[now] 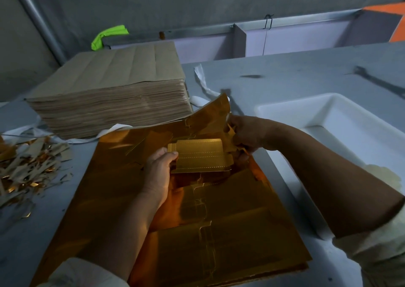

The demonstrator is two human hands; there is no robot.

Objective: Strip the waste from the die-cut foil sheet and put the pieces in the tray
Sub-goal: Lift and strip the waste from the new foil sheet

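Nearby: brown stack (105, 102) behind foil sheet (114, 188), scraps (28, 168) L, tray (295, 102) R.

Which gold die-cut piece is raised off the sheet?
The bright piece with dotted fold lines, held by the left hand; the others, nearer the person, lie flat in the foil sheet.

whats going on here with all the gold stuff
A person is stripping a gold foil sheet on the table. The left hand holds a die-cut piece, while the right hand pinches waste trim beside it. The white tray sits to the right; a scrap pile lies left.
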